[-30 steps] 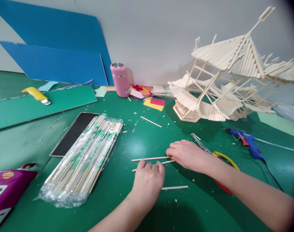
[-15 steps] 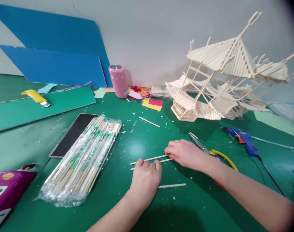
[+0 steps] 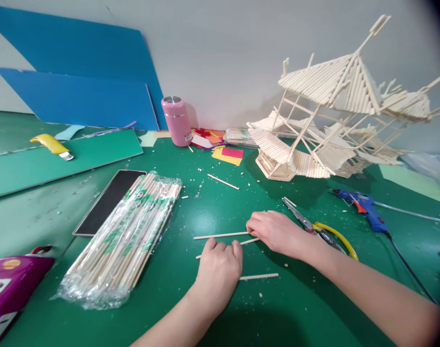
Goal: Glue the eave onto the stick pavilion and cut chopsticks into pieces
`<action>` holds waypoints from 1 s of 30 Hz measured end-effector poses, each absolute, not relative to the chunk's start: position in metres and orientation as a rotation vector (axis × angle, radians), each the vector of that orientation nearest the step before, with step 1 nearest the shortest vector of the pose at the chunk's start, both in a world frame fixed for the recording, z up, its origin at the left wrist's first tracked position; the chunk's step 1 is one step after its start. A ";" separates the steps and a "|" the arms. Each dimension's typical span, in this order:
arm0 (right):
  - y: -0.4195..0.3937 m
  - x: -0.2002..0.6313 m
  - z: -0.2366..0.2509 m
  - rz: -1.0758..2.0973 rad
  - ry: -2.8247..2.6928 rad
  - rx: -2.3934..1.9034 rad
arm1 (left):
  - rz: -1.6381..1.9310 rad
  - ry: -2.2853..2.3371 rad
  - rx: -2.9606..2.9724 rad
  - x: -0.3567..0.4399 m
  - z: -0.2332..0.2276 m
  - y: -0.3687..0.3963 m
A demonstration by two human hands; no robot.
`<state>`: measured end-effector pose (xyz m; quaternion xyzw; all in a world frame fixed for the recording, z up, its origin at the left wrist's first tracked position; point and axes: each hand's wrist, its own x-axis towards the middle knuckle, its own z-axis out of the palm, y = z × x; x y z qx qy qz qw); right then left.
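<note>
My right hand (image 3: 272, 232) is closed, its fingertips pinched over the right ends of two thin wooden sticks on the table. The farther wooden stick (image 3: 220, 235) reaches left past my left hand without touching it. The nearer stick (image 3: 249, 241) slants under my left hand (image 3: 220, 267), whose fingers are curled down on it; its left tip shows on the other side. A third wooden stick (image 3: 259, 276) lies partly hidden beside my left hand. Pliers (image 3: 301, 217) with yellow handles rest behind my right wrist, partly covered by the arm.
A plastic-wrapped bundle of sticks (image 3: 126, 236) lies left, on a black flat object (image 3: 104, 202). A stick-built pavilion model (image 3: 314, 120) stands back right, near a blue glue gun (image 3: 364, 207). Also around are a pink flask (image 3: 177, 123), a yellow cutter (image 3: 51, 144) and a purple power strip (image 3: 17, 289).
The left ends of the two sticks have spread apart: the farther one swung away from me, the nearer one toward me. Both hands stay almost in place.
</note>
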<state>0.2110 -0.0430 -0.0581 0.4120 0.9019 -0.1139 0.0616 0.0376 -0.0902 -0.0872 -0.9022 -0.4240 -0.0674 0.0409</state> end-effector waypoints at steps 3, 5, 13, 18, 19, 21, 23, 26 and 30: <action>-0.044 0.212 -0.057 -0.370 2.745 1.234 | -0.189 -1.305 -2.762 0.038 -0.087 -0.090; -0.043 0.212 -0.056 -0.395 2.755 1.231 | -0.197 -1.289 -2.756 0.037 -0.088 -0.090; -0.042 0.217 -0.053 -0.516 2.786 1.306 | -0.186 -1.294 -2.765 0.034 -0.086 -0.089; -0.042 0.225 -0.044 -0.577 2.837 1.466 | -0.197 -1.296 -2.753 0.032 -0.084 -0.089; -0.044 0.226 -0.042 -0.606 2.862 1.495 | -0.216 -1.285 -2.746 0.032 -0.084 -0.088; -0.049 0.225 -0.038 -0.663 2.913 1.507 | -0.268 -1.257 -2.733 0.031 -0.084 -0.088; -0.056 0.221 -0.037 -0.675 2.937 1.469 | -0.333 -1.233 -2.719 0.030 -0.083 -0.087; -0.067 0.213 -0.041 -0.652 2.933 1.434 | -0.442 -1.209 -2.699 0.029 -0.081 -0.087; -0.076 0.207 -0.053 -0.656 2.932 1.511 | -0.486 -1.214 -2.738 0.029 -0.081 -0.089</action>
